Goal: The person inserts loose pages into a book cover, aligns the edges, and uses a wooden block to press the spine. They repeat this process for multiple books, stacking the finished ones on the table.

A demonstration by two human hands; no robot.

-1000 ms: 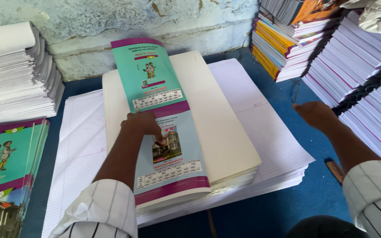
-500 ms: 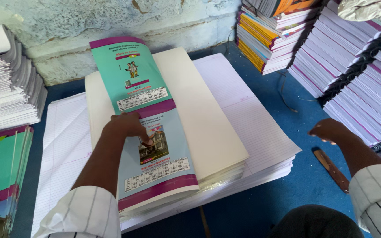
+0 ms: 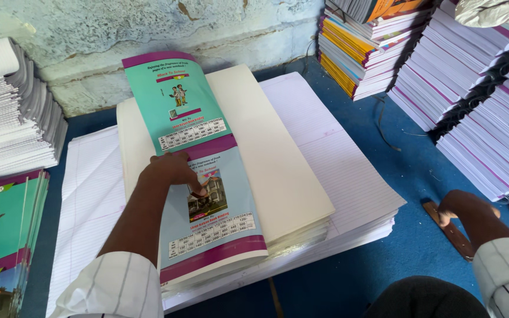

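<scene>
Pressing left hand (image 3: 172, 171) flat on printed cover sheet (image 3: 198, 171); right hand (image 3: 463, 206) closing on brown strip (image 3: 452, 231).

Blue floor (image 3: 419, 159), ruled sheets (image 3: 337, 153), notebook stacks (image 3: 478, 100), brown strip (image 3: 453, 231)

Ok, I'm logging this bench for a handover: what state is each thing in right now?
Cover sheet: flat on the cream stack, pressed by the left hand.
Cream stack: squared, on the ruled sheets.
Brown tool: on the blue table, under the right hand.
Notebook piles: stacked.
</scene>
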